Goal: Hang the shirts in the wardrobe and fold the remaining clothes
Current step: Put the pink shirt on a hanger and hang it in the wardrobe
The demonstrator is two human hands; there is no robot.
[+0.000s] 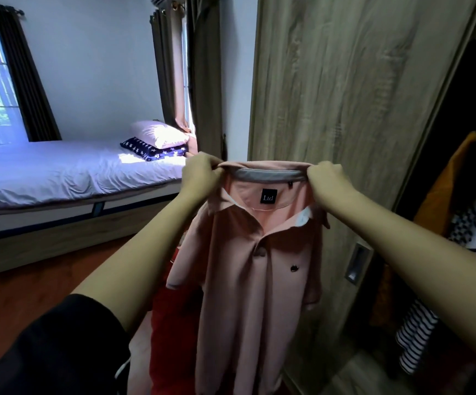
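Head view: both hands up at chest height, holding a pink polo shirt (248, 266) by the collar. Left hand (201, 173) pinches the collar's left end, right hand (326, 178) pinches the right end, fingers curled tight on fabric. Shirt hangs free, front facing the camera, in front of the wooden wardrobe door (345, 95). Wardrobe opening at right shows hanging clothes (442, 201). Bed (60, 169) behind left, two pillows (157, 141) stacked.
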